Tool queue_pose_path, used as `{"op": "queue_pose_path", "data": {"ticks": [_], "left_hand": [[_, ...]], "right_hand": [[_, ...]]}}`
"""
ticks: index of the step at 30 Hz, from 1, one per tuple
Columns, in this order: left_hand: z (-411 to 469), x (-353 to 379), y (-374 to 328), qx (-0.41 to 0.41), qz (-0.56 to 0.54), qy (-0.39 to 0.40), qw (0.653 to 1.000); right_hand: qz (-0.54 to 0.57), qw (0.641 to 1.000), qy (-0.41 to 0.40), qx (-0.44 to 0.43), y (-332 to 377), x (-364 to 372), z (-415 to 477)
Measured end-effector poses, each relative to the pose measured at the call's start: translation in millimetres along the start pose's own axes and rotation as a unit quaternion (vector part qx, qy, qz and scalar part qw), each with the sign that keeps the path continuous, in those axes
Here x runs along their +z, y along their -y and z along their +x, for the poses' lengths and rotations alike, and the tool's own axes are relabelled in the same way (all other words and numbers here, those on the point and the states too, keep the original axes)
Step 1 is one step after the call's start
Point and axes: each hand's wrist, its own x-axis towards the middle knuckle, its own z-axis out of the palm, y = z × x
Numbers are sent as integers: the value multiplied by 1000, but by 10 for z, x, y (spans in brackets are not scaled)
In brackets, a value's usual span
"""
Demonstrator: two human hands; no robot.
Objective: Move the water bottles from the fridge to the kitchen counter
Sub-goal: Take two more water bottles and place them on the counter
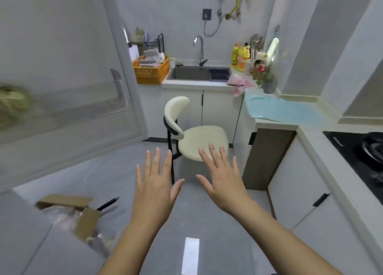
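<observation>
Head view: left hand [154,183] and right hand [223,179] splayed, empty, likely readied to fetch bottles; fridge door [72,46] at 9 o'clock, counter [310,130] at 2 o'clock.

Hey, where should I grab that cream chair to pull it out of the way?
Grip the chair's backrest by its top edge, from above: it is a thin curved panel standing clear above the seat, so probably the easiest hold.

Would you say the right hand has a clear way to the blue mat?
Probably yes: the right hand is open and empty, and the chair stands left of the way to the blue mat.
</observation>
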Motion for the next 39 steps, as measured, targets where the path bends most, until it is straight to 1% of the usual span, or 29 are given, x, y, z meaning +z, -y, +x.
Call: {"op": "queue_pose_path", "data": {"ticks": [5, 11, 16, 20, 23, 27, 31, 34, 39], "left_hand": [[-269, -216, 737, -117, 37, -19, 992], [-571, -418, 1345, -238, 96, -30, 966], [-692, -560, 1615, -338, 91, -75, 934], [-833, -661, 1807, -403, 129, -73, 903], [-958, -801, 1927, -437, 143, -91, 883], [-1191, -1002, 2143, -479, 157, -102, 858], [-1426, -1178, 2512, -502, 192, -110, 836], [-1551, -1297, 2909, -519, 182, -109, 828], [-1752, -1684, 3718, -523, 227, -105, 815]], "right_hand": [[7, 991, 25, -131, 765, 266, 404], [13, 965, 47, -256, 1442, 541, 822], [13, 928, 78, -363, 1873, 705, 1140], [17, 890, 94, -445, 2253, 815, 1314], [16, 862, 106, -496, 2585, 878, 1360], [9, 837, 123, -533, 3075, 969, 1384], [13, 815, 117, -567, 3634, 1047, 1424], [21, 812, 108, -573, 4152, 1123, 1459], [23, 800, 98, -592, 5167, 1152, 1486]]}}
